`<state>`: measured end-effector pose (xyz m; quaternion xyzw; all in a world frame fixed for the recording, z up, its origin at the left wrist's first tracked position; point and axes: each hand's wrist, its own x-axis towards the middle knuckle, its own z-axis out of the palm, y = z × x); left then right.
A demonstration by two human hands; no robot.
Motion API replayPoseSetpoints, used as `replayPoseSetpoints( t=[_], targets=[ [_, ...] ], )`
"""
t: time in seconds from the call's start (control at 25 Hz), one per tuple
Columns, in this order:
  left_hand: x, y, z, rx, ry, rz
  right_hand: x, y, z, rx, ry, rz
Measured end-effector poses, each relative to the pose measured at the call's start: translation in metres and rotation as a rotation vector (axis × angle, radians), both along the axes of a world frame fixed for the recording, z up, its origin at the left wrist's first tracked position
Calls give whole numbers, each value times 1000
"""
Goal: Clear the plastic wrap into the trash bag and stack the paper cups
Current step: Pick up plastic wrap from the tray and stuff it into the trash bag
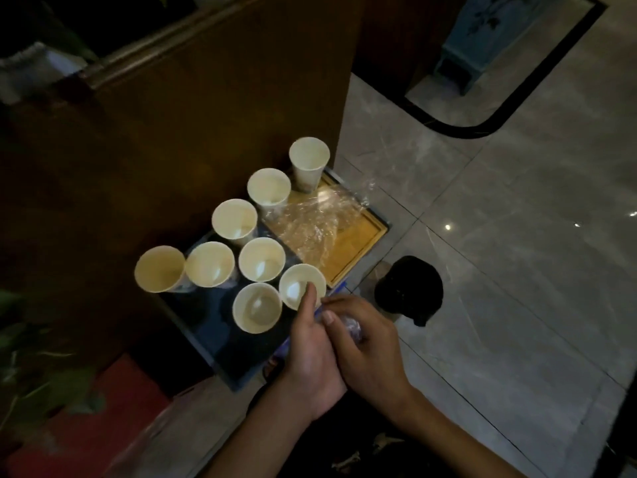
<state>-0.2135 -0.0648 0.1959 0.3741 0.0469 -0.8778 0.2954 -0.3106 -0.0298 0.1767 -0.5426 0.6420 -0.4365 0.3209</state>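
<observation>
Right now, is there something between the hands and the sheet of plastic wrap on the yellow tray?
Yes. The nearest cup stands on the straight line from the left hand and right hand to the plastic wrap. The path from the right, along the tray's floor-side edge, looks free.

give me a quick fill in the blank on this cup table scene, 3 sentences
1. The number of paper cups standing on the table is ____.
2. The loose plastic wrap lies spread over the ____-coloured tray.
3. The right hand is closed around a wad of ____, close beside the left hand.

Missing words: eight; yellow; plastic wrap
</observation>
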Motion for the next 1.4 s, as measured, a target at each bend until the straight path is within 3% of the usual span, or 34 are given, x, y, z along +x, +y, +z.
replayPoseSetpoints(
  t=[0.16, 0.32, 0.44, 0.72, 0.8, 0.92, 1.0, 1.16, 1.24, 1.32, 1.4],
  targets=[
    [-49, 1, -3, -52, -37, -194, -46, 3, -1, -26, 85, -83],
    [-93, 11, -6, -137, 109, -258, -96, 0, -4, 38, 24, -305],
    [-119, 18, -13, -227, 55, -316, -125, -1, 3, 131, -242, -442],
    [-169, 28, -21, -559, -518, -455, -171, 2, 10, 300, -1004, -596],
    [-176, 31, -25, -535, -677, -374, -179, 2, 10, 346, -1176, -637],
    [-184, 27, -34, -498, -744, -388, -188, 8, 8, 425, -1370, -653],
    [-191, 27, -37, -638, -835, -528, -193, 12, 5, 459, -1358, -675],
    [-210, 28, -42, -1166, -1089, -847, -206, 14, -10, 460, -965, -748],
    [-219, 20, -44, -1267, -1080, -1046, -218, 16, -25, 517, -806, -726],
    [-225, 13, -47, -1203, -932, -1310, -230, 27, -42, 634, -870, -754],
    [-229, 13, -53, -1229, -807, -1522, -242, 38, -60, 710, -1099, -827]
  ],
)
